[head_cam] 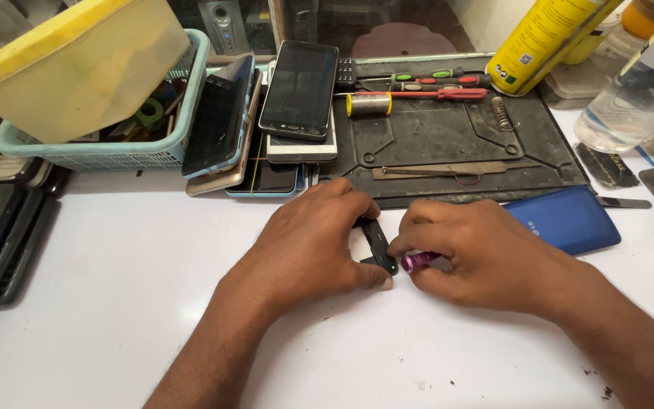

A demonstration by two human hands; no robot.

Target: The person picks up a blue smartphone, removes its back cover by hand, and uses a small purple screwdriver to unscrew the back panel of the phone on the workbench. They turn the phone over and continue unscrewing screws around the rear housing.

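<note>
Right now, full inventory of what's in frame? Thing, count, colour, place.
Small black part: 1, black, under left hand.
Purple-handled tool: 1, purple, in right hand.
Blue back cover: 1, blue, right of hands.
Work mat: 1, black, centre rear.
Smartphones: several stacked, dark screens, left of mat.
Screwdrivers: a few, red and green, mat's top.
Solder spool: 1, yellow-ended, on mat.
Basket: 1, teal, rear left.
Spray can: 1, yellow, rear right.
Clear bottle: 1, right edge.
Left hand: pinning the part.
Right hand: gripping the tool.
</note>
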